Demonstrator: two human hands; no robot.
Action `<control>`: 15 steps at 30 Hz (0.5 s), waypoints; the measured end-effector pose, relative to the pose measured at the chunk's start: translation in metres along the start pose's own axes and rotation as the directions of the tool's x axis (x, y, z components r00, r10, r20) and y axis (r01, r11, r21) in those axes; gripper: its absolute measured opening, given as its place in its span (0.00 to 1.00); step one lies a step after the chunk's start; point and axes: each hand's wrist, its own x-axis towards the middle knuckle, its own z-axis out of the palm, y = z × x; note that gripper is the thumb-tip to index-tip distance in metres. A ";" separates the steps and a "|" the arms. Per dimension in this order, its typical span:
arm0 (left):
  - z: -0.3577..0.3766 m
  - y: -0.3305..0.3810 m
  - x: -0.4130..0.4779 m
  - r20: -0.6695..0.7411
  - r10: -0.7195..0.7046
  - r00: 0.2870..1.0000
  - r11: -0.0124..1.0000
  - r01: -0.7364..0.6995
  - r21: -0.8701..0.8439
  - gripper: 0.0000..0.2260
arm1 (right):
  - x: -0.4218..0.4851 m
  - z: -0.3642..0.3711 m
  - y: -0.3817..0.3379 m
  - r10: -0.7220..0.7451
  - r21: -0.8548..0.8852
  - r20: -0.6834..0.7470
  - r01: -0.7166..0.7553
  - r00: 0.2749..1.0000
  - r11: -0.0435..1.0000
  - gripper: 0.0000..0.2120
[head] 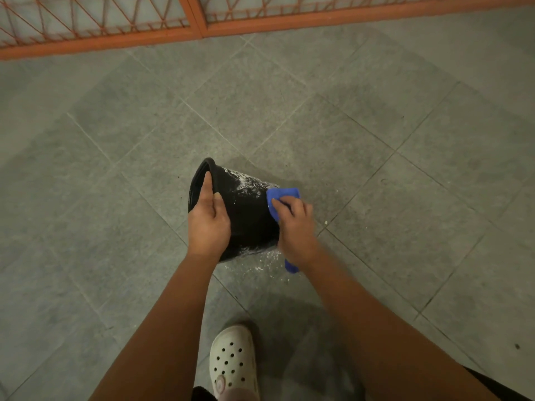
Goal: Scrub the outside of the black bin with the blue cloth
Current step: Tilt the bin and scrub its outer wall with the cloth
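As L hand (pixel 208 224) grips bin (pixel 249 215) rim; R hand (pixel 295 228) half-hides cloth (pixel 285 194)

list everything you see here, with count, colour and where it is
black round plastic bin: one, black, tilted on the floor, centre, mouth facing left
blue cloth: one, blue, against the bin's outer wall, right side
white suds: patches, white, on the bin's wall and the floor below it
grey tiled floor: one, grey, all around
orange metal grille: one, orange, along the top edge
white perforated clog: one, white, bottom centre
left hand: one, grips the bin's rim
right hand: one, holds the cloth on the bin
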 end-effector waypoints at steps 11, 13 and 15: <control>0.002 0.009 0.001 0.010 0.036 0.999 0.997 -0.036 0.062 0.21 | -0.013 -0.012 0.011 0.071 0.168 0.062 -0.080 0.996 0.983 0.24; 0.003 0.010 -0.001 0.011 0.037 0.999 0.996 -0.038 0.081 0.21 | -0.007 -0.011 0.011 0.105 0.238 0.083 -0.122 0.991 0.963 0.22; 0.004 0.008 0.001 -0.005 0.022 1.000 0.998 -0.021 0.059 0.21 | 0.002 -0.010 0.017 0.112 0.241 0.103 -0.134 0.988 0.961 0.22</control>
